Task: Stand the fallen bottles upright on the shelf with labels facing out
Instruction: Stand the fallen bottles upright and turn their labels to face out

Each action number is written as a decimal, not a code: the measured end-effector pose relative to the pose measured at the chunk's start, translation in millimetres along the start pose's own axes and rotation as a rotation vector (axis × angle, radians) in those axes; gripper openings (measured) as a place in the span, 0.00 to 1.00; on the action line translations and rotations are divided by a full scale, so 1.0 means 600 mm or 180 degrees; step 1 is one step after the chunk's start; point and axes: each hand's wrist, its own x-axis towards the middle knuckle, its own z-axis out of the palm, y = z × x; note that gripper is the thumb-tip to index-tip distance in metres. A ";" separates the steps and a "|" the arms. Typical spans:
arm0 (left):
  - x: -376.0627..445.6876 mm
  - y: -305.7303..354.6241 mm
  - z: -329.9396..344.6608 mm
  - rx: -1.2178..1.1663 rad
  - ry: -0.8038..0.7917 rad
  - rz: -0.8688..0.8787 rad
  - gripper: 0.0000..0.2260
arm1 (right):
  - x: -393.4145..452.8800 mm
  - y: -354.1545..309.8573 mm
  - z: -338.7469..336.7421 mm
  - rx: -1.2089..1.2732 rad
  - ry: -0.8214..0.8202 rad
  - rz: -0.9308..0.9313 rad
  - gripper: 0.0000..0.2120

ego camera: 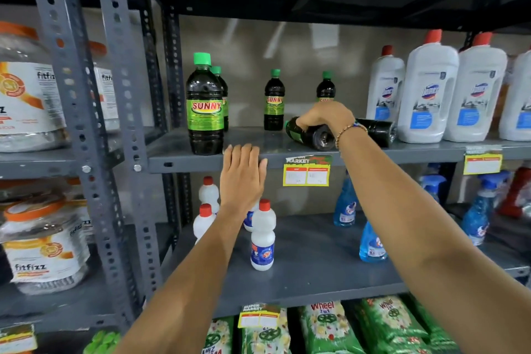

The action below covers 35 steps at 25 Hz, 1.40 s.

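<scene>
So the right hand (326,116) is wrapped over a fallen bottle (311,135) lying on its side on the grey shelf (258,149), fingers curled down around its body, base of the bottle pointing out toward the camera. There's a beaded bracelet (349,131) on that wrist. A second fallen bottle (377,131) lies just right of the gripped one, partly hidden behind the wrist, and it ends up right next to the white Domex jugs (428,92).

The left hand (242,178) isn't holding anything. It's flat and open, fingers together and pointing up, fingertips resting at the front edge of the shelf, left of the gripped bottle.

Left of the gripped bottle, a big Sunny bottle (204,106) stands upright near the front edge, green cap, label facing out, with another one (222,95) tucked close behind it. Two smaller Sunny bottles stand further back: one (274,100) just left of the gripped bottle, and one (325,87) right behind the right hand, its label mostly covered by the knuckles.

A yellow price tag (306,171) hangs off the shelf lip below the gripped bottle. On the shelf under it are small white bottles with red caps (263,236).
</scene>
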 end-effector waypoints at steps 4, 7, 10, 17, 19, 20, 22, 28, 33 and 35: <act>-0.004 -0.002 0.006 0.0142 0.0076 0.0020 0.16 | 0.031 -0.018 0.039 -0.0523 0.0174 -0.0108 0.20; -0.002 -0.002 0.006 0.0217 0.0032 0.0009 0.17 | 0.045 -0.010 0.059 -0.0395 0.0594 -0.0060 0.21; -0.004 0.000 0.008 0.0192 0.0091 -0.0019 0.17 | 0.067 0.004 0.063 0.0499 0.0875 -0.0180 0.27; -0.004 -0.005 0.011 0.0309 0.0126 0.0051 0.18 | 0.101 -0.016 0.118 0.3033 0.1034 -0.0801 0.35; -0.004 -0.007 0.011 0.0312 0.0145 0.0076 0.17 | 0.102 -0.026 0.123 0.3307 0.0837 -0.0864 0.33; -0.004 -0.008 0.012 0.0296 0.0148 0.0090 0.17 | 0.103 -0.027 0.125 0.3382 0.0768 -0.0884 0.33; -0.004 -0.008 0.014 0.0280 0.0161 0.0096 0.17 | 0.105 -0.021 0.129 0.3440 0.0660 -0.0907 0.34; -0.005 -0.007 0.014 0.0311 0.0177 0.0080 0.17 | 0.112 -0.005 0.131 0.3335 0.0363 -0.0678 0.38; -0.005 -0.006 0.013 0.0273 0.0087 0.0046 0.17 | 0.092 -0.006 0.131 0.3026 0.0598 -0.0613 0.44; -0.006 -0.006 0.013 0.0265 0.0086 0.0055 0.17 | 0.082 -0.005 0.127 0.2959 0.0563 -0.0544 0.35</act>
